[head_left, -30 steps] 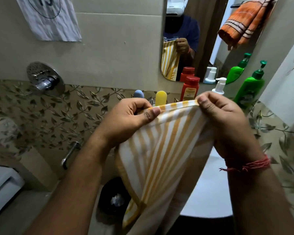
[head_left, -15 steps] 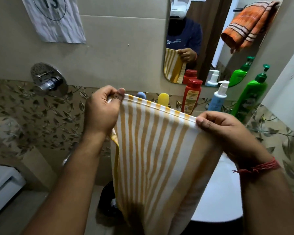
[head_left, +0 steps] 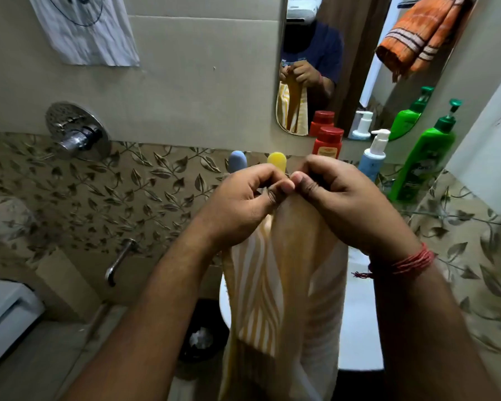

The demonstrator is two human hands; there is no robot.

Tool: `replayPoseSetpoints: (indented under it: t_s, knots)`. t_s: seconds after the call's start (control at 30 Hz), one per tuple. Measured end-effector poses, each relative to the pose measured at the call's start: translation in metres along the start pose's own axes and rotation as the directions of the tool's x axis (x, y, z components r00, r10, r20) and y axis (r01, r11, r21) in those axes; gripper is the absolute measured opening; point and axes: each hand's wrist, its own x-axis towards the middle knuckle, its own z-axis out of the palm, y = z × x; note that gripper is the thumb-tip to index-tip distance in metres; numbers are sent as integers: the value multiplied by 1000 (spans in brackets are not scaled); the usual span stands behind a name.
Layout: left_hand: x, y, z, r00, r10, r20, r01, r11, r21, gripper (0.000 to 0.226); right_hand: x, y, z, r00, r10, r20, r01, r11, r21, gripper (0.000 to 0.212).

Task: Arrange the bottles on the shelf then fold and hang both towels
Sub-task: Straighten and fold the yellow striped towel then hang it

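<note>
A yellow-and-white striped towel [head_left: 272, 290] hangs folded lengthwise in front of me. My left hand [head_left: 243, 204] and my right hand [head_left: 336, 195] pinch its top corners together, thumbs touching. Behind them on the shelf stand a blue-capped bottle [head_left: 237, 161], a yellow-capped bottle [head_left: 276, 162], a red bottle [head_left: 328, 143], a light blue pump bottle [head_left: 372, 157] and a green pump bottle [head_left: 422, 157]. An orange striped towel [head_left: 417, 39] shows in the mirror, hanging on a rail.
A mirror [head_left: 344, 68] is on the wall above the shelf. A white basin [head_left: 359, 314] lies below the towel. A chrome tap valve [head_left: 75, 131] and spout [head_left: 119, 261] are at the left. A dark bin [head_left: 200, 337] stands on the floor.
My hands, which held the towel's top edge spread wide half a second ago, have come together, bringing the two corners together so the towel hangs doubled.
</note>
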Motion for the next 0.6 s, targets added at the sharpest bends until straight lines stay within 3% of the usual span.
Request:
replayPoseSetpoints:
  t_s: [0.1, 0.27, 0.37, 0.47, 0.53, 0.6]
  knots:
    - [1, -5, 0, 996, 26, -87, -23, 999, 32, 25, -1, 7, 4, 999, 29, -45, -28, 999, 28, 25]
    - [2, -19, -8, 944, 20, -329, -17, 1000, 11, 29, -8, 30, -1, 994, 105, 28, -108, 980, 166, 29]
    - [-2, -39, -23, 820, -133, -557, 80, 990, -119, 31, -21, 50, -21, 983, 179, 39, -183, 948, 261, 24]
    - [-9, -55, -32, 684, -282, -672, 211, 959, -188, 35, -27, 62, -44, 972, 234, -8, -224, 937, 267, 22]
    - [-12, -55, -28, 693, -272, -667, 256, 959, -125, 29, -25, 59, -50, 974, 223, -38, -211, 956, 203, 20]
    - [-9, -44, -17, 752, -221, -621, 251, 967, -41, 18, -18, 48, -47, 984, 181, -8, -179, 980, 83, 20]
